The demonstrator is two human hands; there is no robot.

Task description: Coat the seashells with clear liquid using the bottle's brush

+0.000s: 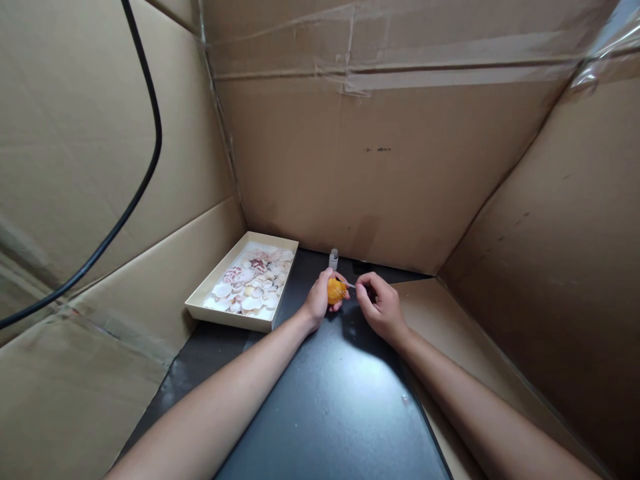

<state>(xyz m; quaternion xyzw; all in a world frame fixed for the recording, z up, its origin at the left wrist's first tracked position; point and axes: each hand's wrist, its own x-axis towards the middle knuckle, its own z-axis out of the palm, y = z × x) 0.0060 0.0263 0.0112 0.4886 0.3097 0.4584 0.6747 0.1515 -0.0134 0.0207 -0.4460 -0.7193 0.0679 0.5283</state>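
My left hand (319,299) is closed around an orange, ribbed scallop shell (337,291), held just above the dark tabletop. From the right, my right hand (379,305) pinches a thin, pale stick (351,286) whose far end reaches the shell's edge. What tips the stick is too small to make out. Just behind my left hand stands a small clear vial (333,259), upright, with a whitish lower part. My fingers hide part of the shell.
A shallow cream box (227,321) at the left holds many pale and reddish shells. Cardboard walls (320,153) enclose the dark table (320,413) on the left, back and right. A cardboard sheet (440,310) lies at the right. A black cable (158,127) hangs at upper left.
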